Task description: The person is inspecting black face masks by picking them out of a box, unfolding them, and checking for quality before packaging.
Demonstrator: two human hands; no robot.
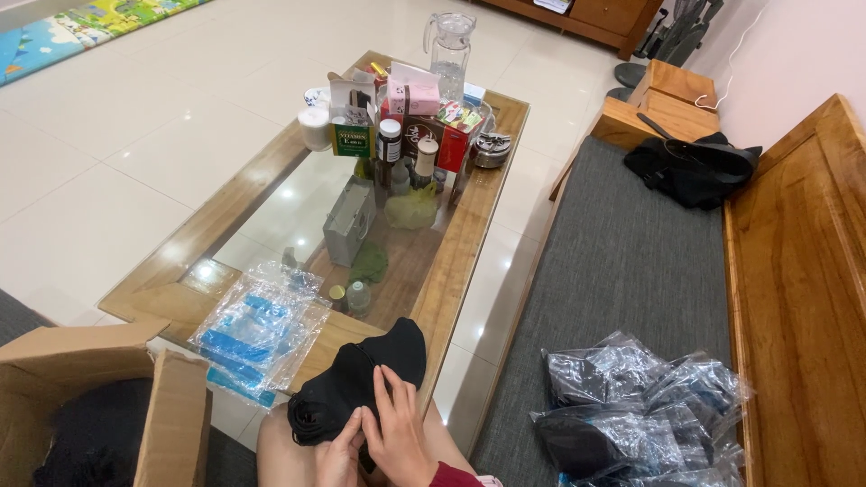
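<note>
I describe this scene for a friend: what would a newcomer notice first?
At the bottom centre, both hands, left hand and right hand, press black socks on the glass coffee table. Empty clear plastic bags lie beside them, and bagged socks pile on the grey bench cushion, right.

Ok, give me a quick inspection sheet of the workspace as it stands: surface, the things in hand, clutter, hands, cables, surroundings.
Surface: glass-topped wooden coffee table; near end partly covered.
Things in hand: black fabric piece, lying over the table's near edge and the lap.
Clutter: clear plastic bags with blue print; bottles, jars and boxes at the far end; glass pitcher.
Hands: left hand and right hand both on the fabric, fingers pressing it.
Cables: white cable along the wall.
Surroundings: open cardboard box on the left; bench with grey cushion; bagged dark items; black bag.
</note>
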